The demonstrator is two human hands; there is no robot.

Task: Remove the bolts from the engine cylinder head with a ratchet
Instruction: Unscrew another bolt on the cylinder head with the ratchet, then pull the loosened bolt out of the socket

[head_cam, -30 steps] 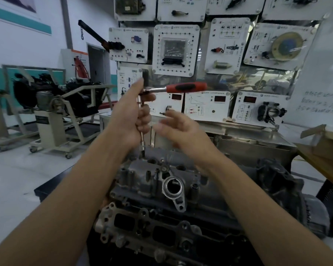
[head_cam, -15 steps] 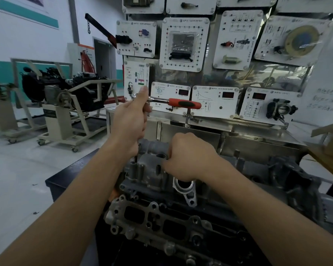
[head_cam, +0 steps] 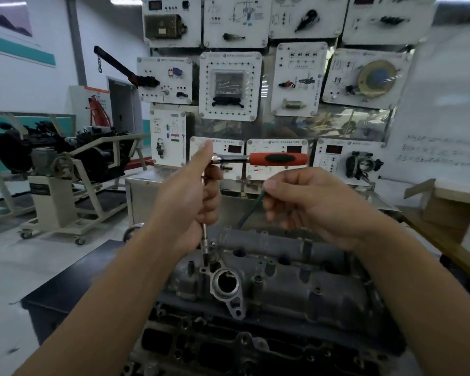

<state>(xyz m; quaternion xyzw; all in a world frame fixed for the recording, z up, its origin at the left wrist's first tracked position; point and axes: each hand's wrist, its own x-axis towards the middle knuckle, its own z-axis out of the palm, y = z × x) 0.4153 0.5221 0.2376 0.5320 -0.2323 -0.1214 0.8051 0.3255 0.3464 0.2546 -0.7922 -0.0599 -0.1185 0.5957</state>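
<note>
The left hand (head_cam: 186, 204) is curled tightly round the upright extension bar (head_cam: 204, 237) of the ratchet (head_cam: 278, 159), thumb raised beside the ratchet's head. The right hand (head_cam: 318, 204) pinches the top of a thin dark rod between thumb and fingertips, probably a long bolt (head_cam: 251, 210), though it is blurred. Below both lies the grey cylinder head (head_cam: 296, 270) on a dark bench (head_cam: 65, 291) over a pale floor (head_cam: 11, 267). White training panels (head_cam: 229, 85) fill the wall behind, and an engine (head_cam: 87, 156) sits on a wheeled stand at left. The ratchet's red-and-black handle lies level, pointing right; its extension runs straight down to the head's near-left corner. The bolt slants down and left toward the head.
</note>
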